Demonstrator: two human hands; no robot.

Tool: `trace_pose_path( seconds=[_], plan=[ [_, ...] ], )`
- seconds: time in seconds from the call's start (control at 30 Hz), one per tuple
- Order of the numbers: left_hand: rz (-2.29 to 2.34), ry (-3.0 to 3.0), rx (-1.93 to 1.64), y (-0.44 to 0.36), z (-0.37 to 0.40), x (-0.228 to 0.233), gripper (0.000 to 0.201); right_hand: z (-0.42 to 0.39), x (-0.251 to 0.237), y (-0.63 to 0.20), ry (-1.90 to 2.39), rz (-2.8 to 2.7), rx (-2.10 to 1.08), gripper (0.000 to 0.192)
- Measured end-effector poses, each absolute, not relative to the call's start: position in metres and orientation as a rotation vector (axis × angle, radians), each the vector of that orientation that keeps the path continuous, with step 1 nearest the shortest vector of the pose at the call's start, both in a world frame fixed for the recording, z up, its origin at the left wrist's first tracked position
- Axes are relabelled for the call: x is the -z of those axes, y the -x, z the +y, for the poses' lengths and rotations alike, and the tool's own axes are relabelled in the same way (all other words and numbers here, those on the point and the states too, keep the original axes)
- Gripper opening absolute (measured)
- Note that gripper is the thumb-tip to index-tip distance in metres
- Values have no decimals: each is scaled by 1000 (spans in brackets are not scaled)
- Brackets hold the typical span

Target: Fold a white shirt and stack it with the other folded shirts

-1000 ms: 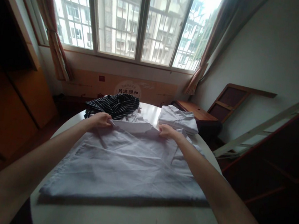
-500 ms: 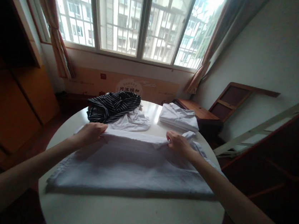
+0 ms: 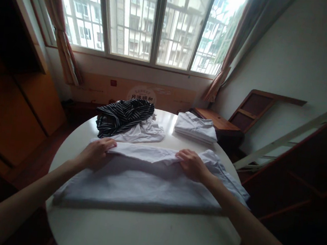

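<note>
A white shirt [image 3: 144, 183] lies spread across the round white table [image 3: 150, 235], its far edge doubled over toward me. At the left end of that folded edge, my left hand [image 3: 98, 152] is closed with the cloth pinched between thumb and fingers. My right hand [image 3: 191, 164] grips the same edge at its right end, fingers closed on the fabric. Between the hands the turned-over strip hangs in a shallow point at its middle. Loose cloth of the shirt bunches beyond my right wrist.
Behind my left hand sits a heap of black-and-white striped cloth [image 3: 124, 118] with crumpled white cloth [image 3: 144, 132] beside it. A folded white stack of clothing [image 3: 196, 127] rests at the back right. A wooden chair [image 3: 252, 109] stands beyond the table.
Both hands have come slightly down and toward me, bringing the shirt's far edge over. The right hand has also shifted a little left, and the folded strip now lies lower.
</note>
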State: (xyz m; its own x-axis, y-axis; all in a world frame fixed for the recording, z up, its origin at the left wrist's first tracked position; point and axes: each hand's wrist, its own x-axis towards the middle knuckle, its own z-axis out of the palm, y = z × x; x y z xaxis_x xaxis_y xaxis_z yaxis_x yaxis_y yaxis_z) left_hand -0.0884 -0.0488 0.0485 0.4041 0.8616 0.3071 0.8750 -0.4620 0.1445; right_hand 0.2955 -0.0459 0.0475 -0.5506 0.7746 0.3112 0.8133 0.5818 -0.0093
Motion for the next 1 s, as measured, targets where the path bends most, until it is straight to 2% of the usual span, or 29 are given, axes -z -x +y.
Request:
trace_pose_path(
  seconds=[0.2,0.47,0.87,1.0],
  plan=[
    [-1765,2573,440,87,-12,-87,25,-15,-66,-296,1487,-2367,124,19],
    [-1697,2585,409,86,-15,-92,27,-10,-74,-301,1511,-2358,59,21],
    [-1441,2720,454,94,-67,-58,16,-65,-47,-302,1329,-2548,104,17],
    [-1374,2764,512,95,-86,-35,28,-70,-24,-304,1258,-2442,27,23]
  ],
)
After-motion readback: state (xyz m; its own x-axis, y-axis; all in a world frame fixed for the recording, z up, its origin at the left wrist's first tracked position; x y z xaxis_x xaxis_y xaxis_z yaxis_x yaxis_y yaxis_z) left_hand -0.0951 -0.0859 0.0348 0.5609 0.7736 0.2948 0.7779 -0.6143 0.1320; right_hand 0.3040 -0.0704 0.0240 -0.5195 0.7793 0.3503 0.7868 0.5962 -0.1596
